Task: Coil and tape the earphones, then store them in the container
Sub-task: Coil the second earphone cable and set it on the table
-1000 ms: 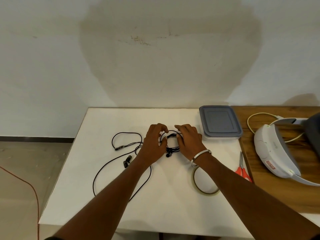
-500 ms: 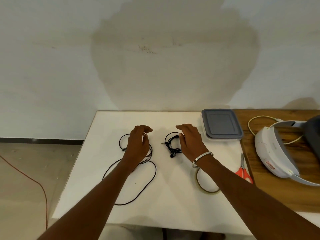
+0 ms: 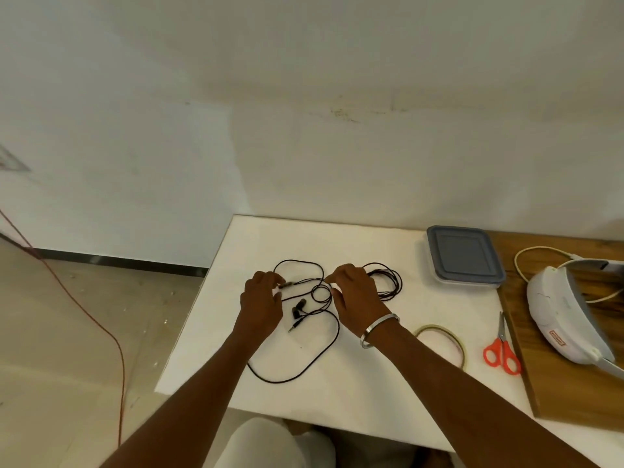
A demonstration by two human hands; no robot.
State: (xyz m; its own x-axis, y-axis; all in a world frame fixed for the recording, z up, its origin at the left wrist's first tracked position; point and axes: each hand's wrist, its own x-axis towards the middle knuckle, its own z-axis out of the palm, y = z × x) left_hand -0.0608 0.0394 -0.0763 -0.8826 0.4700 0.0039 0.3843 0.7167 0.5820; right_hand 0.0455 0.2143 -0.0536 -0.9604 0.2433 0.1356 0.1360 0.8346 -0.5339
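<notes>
A loose pair of black earphones [image 3: 332,336] lies spread in loops on the white table [image 3: 371,393], with its earbuds [image 3: 299,307] and jack between my hands. My left hand [image 3: 261,300] pinches the cable at its inline piece on the left. My right hand [image 3: 354,293] pinches a small loop of the same cable. A second, coiled pair of earphones [image 3: 391,282] lies just behind my right hand. The container [image 3: 464,255], with its grey lid on, stands at the back right. A tape roll [image 3: 464,349] lies flat right of my right forearm.
Orange-handled scissors [image 3: 502,351] lie near the table's right side. A white headset [image 3: 567,319] with a cream cable rests on a wooden board [image 3: 567,393]. A red cord [image 3: 111,339] runs across the floor on the left.
My right hand left the coiled pair and moved left onto the loose cable. My left hand stayed on the loose earphones. The view swung left.
</notes>
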